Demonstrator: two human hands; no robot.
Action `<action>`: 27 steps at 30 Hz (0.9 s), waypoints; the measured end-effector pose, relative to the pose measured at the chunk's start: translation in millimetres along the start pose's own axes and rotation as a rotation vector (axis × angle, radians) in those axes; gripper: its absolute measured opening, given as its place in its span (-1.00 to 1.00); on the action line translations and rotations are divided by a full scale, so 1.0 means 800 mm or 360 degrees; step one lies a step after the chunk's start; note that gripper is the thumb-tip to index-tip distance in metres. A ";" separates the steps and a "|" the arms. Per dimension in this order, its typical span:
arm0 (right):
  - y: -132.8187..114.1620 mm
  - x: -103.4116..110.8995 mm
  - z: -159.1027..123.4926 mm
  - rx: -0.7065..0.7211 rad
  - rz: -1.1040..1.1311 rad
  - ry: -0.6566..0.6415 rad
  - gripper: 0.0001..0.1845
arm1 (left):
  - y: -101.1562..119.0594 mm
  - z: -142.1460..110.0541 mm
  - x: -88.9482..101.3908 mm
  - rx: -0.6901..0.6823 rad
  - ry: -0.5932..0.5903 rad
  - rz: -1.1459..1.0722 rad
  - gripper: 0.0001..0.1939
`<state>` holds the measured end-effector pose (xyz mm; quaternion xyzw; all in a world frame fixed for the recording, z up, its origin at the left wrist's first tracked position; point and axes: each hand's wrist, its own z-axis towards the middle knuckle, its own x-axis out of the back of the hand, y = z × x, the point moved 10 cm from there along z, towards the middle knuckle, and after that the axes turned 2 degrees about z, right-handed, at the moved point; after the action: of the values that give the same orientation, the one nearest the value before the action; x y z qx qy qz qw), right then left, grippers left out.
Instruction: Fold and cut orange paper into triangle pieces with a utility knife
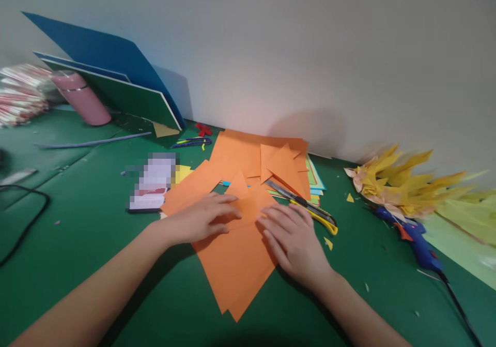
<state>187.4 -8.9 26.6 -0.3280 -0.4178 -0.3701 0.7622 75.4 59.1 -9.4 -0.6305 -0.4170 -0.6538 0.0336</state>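
Observation:
Several sheets of orange paper (240, 269) overlap on the green table in front of me, their lower corners pointing towards me. My left hand (201, 217) rests on the left of these sheets, fingers stretched out and apart. From the right, my right hand (292, 238) lies over the paper with its fingers spread. Neither hand grips anything. Just beyond my right hand is a utility knife (306, 207) with a yellow and black handle, its blade end over the paper. Cut orange pieces (284, 166) lie on more orange sheets (236, 153) farther back.
A blurred-out phone (153, 181) lies left of the paper. A pink bottle (83, 99) leans by blue and green boards (116, 86). To the right are a blue glue gun (420, 243) with a black cord and yellow paper leaves (403, 186). A wall (310, 52) stands behind.

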 end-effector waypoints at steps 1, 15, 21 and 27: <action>-0.008 -0.010 -0.001 0.0081 0.0038 -0.0082 -0.64 | 0.000 0.000 0.001 0.0005 0.0004 -0.0002 -0.70; -0.018 -0.040 -0.006 0.0157 0.0143 -0.0365 -0.58 | -0.006 -0.026 0.002 0.0124 -0.0423 0.0068 -0.45; -0.017 -0.041 -0.006 0.0141 0.0166 -0.0367 -0.58 | -0.009 -0.033 0.004 0.0258 -0.0553 0.0116 -0.25; -0.009 -0.027 -0.005 0.0140 0.0277 -0.0183 -0.63 | -0.012 -0.027 0.001 0.0240 -0.0456 0.0039 -0.46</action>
<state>174.7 -9.6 7.0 -0.3500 -0.4465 -0.2644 0.7799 53.0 53.1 -10.4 -0.7180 -0.4578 -0.5235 0.0290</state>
